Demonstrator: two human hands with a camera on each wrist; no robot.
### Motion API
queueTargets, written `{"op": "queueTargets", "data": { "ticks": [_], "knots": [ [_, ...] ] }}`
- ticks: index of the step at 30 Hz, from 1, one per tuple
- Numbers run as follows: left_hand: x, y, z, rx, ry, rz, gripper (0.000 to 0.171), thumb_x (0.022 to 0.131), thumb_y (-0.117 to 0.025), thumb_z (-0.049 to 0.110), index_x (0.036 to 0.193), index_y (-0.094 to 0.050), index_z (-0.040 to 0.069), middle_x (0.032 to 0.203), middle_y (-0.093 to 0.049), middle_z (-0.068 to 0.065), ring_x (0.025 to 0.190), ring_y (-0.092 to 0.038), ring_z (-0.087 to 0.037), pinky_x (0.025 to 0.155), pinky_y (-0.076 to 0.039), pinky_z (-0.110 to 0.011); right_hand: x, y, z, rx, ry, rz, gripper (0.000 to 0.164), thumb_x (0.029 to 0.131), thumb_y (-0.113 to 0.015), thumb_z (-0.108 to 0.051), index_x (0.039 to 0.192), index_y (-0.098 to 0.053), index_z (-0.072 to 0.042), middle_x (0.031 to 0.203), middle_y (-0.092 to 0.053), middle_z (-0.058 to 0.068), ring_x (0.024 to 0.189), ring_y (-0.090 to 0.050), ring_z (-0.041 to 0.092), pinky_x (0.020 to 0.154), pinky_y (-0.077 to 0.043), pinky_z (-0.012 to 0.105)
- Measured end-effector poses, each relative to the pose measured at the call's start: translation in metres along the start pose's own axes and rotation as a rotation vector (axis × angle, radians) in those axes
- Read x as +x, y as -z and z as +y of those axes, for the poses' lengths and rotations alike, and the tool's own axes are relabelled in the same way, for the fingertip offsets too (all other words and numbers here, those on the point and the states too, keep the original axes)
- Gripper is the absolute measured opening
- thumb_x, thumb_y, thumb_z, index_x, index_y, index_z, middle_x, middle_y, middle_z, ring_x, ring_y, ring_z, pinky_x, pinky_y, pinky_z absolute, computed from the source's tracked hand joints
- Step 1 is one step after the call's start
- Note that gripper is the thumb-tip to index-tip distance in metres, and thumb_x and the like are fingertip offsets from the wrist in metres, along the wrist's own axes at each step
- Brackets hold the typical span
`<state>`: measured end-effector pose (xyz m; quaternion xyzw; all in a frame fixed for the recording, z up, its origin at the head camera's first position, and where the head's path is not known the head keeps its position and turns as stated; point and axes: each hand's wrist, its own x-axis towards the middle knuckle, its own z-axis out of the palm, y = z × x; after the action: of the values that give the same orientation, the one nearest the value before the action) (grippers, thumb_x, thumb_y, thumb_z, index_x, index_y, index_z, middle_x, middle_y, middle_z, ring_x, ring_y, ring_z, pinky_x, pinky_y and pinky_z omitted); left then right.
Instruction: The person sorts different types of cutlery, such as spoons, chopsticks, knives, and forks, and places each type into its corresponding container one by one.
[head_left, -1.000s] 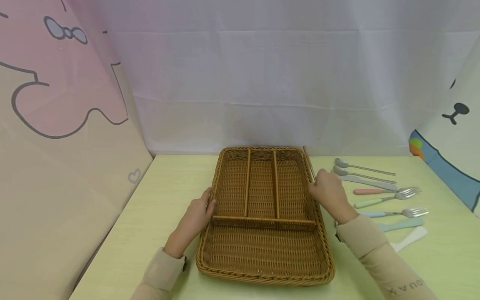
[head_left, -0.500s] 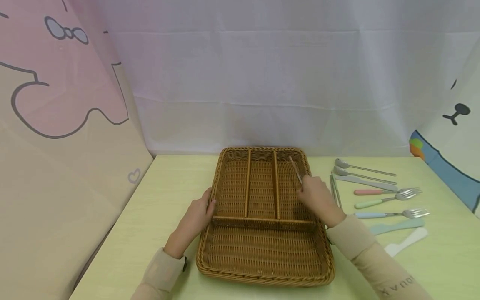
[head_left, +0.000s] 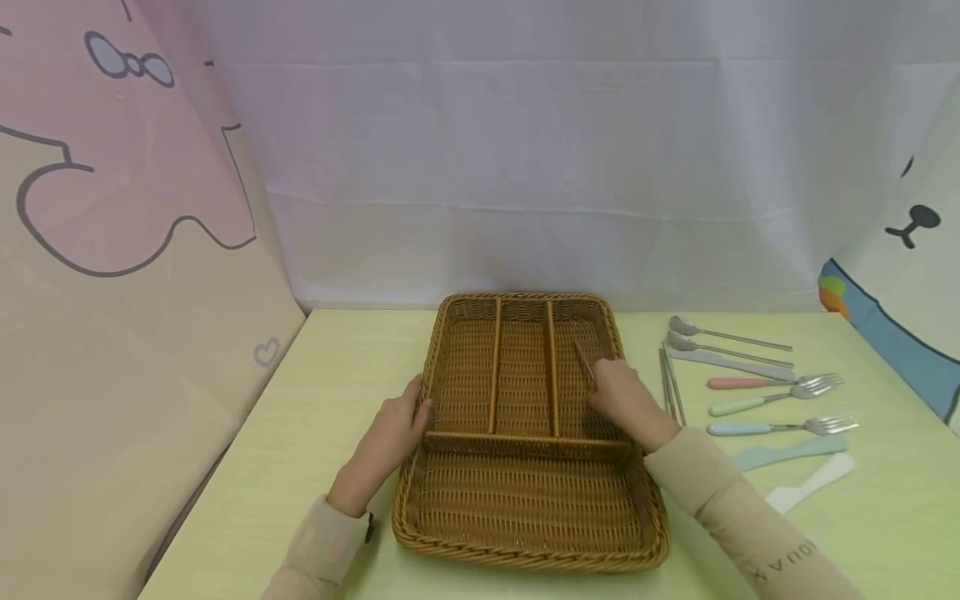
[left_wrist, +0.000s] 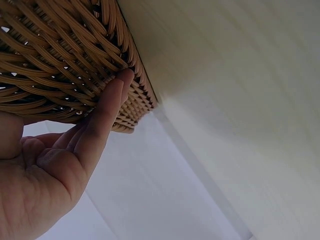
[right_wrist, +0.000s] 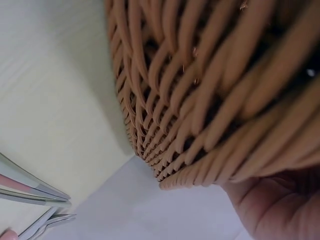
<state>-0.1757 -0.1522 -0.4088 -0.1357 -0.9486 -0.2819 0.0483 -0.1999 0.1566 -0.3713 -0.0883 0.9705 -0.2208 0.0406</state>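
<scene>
Right grip pinches slim stick inside wicker basket; stick juts toward desk's back edge. Left grip clasps basket's side.

Printed across the right sleeve, on the forearm well behind the right hand: a short slanting row of dark capitals. Legible from left to right as X, then probably A, U and O; too small and blurred at the far end to make out more, or to settle which way up to read. Drawn on the cloth, well left of the left hand: a small heart in outline.
</scene>
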Motion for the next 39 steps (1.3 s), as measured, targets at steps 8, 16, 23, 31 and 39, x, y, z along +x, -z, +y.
{"op": "queueTargets", "data": {
  "ticks": [8,16,23,31,39],
  "knots": [
    [-0.0003,0.0008,-0.0005,-0.008,0.009,-0.003,0.049,0.095,-0.046,0.013,0.136,-0.030,-0.010,0.043,-0.038,0.002,0.033,-0.030,-0.008,0.034,-0.030,-0.024,0.0064,-0.0021,0.0020,-0.043,0.034,-0.025,0.018,0.074,-0.049,0.010,0.062,-0.049,-0.002,0.051,-0.042,0.005,0.041,-0.036,0.013,0.038,-0.030,0.024],
    [0.0000,0.0014,-0.0001,-0.008,0.016,-0.007,0.049,0.095,-0.045,0.013,0.136,-0.030,-0.009,0.044,-0.039,0.001,0.033,-0.032,-0.008,0.035,-0.033,-0.025,0.0072,-0.0048,0.0018,-0.115,0.068,-0.055,0.026,0.079,-0.050,0.010,0.104,-0.057,0.012,0.059,-0.055,0.010,0.044,-0.042,0.014,0.041,-0.032,0.025],
    [-0.0002,0.0006,-0.0001,-0.010,0.007,-0.008,0.049,0.095,-0.045,0.014,0.136,-0.030,-0.009,0.043,-0.039,0.002,0.033,-0.031,-0.007,0.034,-0.031,-0.024,0.0040,-0.0061,0.0003,-0.243,0.132,-0.078,0.025,0.079,-0.054,0.009,0.103,-0.060,0.006,0.059,-0.055,0.009,0.046,-0.042,0.014,0.042,-0.033,0.028],
    [-0.0006,0.0001,0.0002,-0.030,0.010,-0.020,0.049,0.096,-0.043,0.015,0.137,-0.029,-0.008,0.043,-0.037,0.003,0.032,-0.029,-0.007,0.034,-0.028,-0.022,0.0014,-0.0073,0.0024,-0.257,0.165,-0.087,0.011,0.081,-0.055,0.007,0.088,-0.063,0.003,0.071,-0.061,0.014,0.050,-0.048,0.017,0.044,-0.037,0.032],
    [-0.0009,0.0002,0.0004,-0.032,0.010,-0.022,0.049,0.096,-0.043,0.015,0.137,-0.029,-0.008,0.042,-0.037,0.003,0.032,-0.029,-0.007,0.034,-0.027,-0.021,0.0002,0.0018,0.0023,-0.175,0.159,0.042,0.010,0.081,-0.057,0.001,0.088,-0.064,0.002,0.066,-0.062,0.011,0.047,-0.047,0.014,0.042,-0.040,0.030]
  ]
}}
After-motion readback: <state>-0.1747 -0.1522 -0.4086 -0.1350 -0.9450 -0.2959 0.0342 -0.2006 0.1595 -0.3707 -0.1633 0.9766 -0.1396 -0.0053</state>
